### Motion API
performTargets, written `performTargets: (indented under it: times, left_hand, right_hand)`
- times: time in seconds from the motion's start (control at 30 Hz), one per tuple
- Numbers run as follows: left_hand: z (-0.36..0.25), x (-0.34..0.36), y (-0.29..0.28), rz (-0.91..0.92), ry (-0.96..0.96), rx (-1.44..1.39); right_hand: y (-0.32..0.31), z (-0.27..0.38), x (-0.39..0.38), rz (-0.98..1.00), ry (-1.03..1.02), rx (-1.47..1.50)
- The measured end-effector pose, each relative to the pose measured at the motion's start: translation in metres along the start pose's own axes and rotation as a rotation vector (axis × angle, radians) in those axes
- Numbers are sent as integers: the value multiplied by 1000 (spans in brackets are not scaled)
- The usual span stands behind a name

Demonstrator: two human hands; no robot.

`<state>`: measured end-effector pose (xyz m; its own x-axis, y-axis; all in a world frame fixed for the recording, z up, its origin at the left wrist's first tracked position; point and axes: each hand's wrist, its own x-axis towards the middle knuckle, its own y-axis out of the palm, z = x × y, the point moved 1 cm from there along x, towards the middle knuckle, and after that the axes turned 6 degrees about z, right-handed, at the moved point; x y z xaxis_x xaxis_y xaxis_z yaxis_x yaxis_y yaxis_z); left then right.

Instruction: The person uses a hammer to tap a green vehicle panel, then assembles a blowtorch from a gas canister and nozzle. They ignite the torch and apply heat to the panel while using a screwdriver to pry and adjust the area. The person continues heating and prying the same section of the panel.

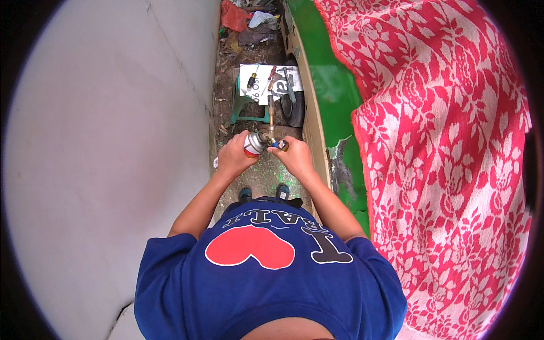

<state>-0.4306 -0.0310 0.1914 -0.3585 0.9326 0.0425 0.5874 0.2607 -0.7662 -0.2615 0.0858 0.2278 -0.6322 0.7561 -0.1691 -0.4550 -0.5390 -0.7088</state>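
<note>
My left hand (233, 154) is wrapped round a white and red gas canister (254, 144), held tilted in front of my body. A blowtorch head (271, 129) with a long brass tube is fitted to the canister, and its tube points away from me toward a stool. My right hand (296, 158) is closed at the base of the torch head, its fingers pinching a small blue and dark piece (277, 145). Whether that piece is a knob of the torch or a separate lighter cannot be made out. No flame shows.
Ahead stands a green stool (236, 105) bearing a white printed board (247, 70), screwdrivers (252, 80) and a hammer (288, 79). A black wheel (291, 111) is beside it. A pale wall (113, 141) rises left; a green panel (334, 90) with red floral cloth (436, 158) lies right. Rubbish (249, 22) lies beyond.
</note>
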Motion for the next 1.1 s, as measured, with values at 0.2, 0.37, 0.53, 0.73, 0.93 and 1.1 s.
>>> performTargets:
  times: [0.2, 0.37, 0.53, 0.73, 0.93, 1.1]
  left_hand:
    - [2, -2, -14, 213, 39, -331]
    - [0, -4, -12, 272, 190, -491]
    - [6, -9, -5, 311, 173, -566]
    - [-2, -9, -8, 318, 195, -552]
    - [-1, -14, -8, 264, 236, -552]
    - [-3, -16, -7, 268, 232, -541]
  right_hand:
    - [-39, -26, 34, 93, 154, 940]
    - [-42, -22, 55, 232, 188, 1047]
    - [-41, -10, 65, 255, 148, 1078]
    - [-43, -4, 73, 260, 204, 1124]
    - [-41, -2, 68, 268, 155, 1105]
    - [-38, -3, 66, 264, 179, 1084]
